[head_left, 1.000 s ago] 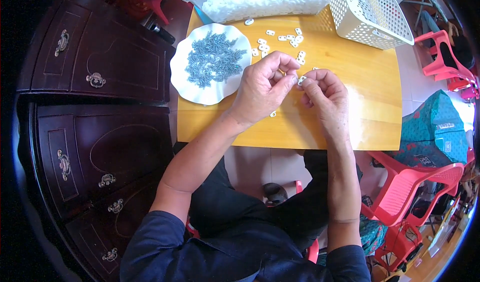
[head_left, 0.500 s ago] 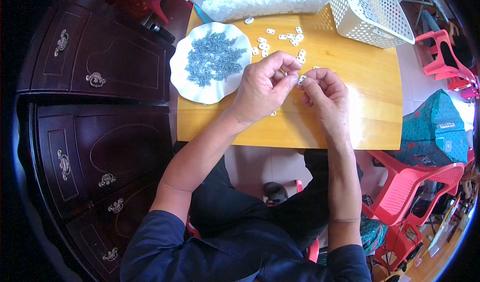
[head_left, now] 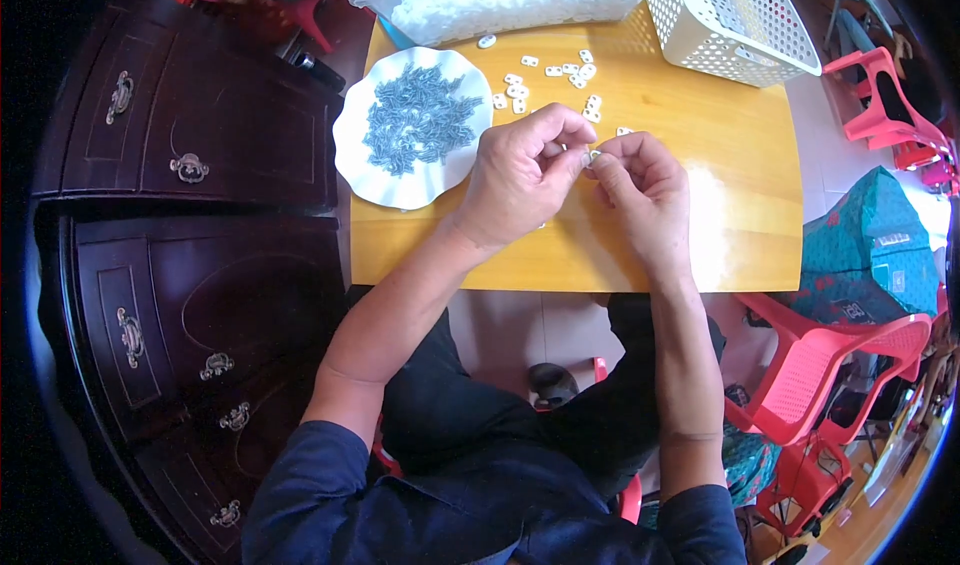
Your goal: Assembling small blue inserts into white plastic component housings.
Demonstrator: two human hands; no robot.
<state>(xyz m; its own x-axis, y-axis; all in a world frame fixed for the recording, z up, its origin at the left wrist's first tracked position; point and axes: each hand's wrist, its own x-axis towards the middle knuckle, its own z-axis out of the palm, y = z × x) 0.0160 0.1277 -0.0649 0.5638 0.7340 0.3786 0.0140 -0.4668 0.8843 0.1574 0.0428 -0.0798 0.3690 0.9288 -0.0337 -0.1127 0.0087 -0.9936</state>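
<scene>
My left hand (head_left: 525, 175) and my right hand (head_left: 645, 190) meet above the table, fingertips almost touching. Between them shows a small white plastic piece (head_left: 593, 156), pinched by my right thumb and fingers. My left thumb and index finger are closed against its left side; what they grip is too small to make out. Several white two-holed pieces (head_left: 516, 92) like it lie loose beyond my hands. A scalloped white plate (head_left: 350, 135) to the left holds a heap of small, slender grey metal parts (head_left: 420, 120).
A clear bin (head_left: 510, 10) of white pieces stands at the table's far edge, with a perforated cream basket (head_left: 725, 50) on its right. Dark wooden drawers (head_left: 200, 265) flank the yellow table (head_left: 740, 245) on the left. A red chair (head_left: 800, 385) and teal bag (head_left: 865, 250) are on the right.
The whole view has shifted slightly, so the table things appear a little higher and further left. My hands keep nearly the same pinch around the small white piece.
</scene>
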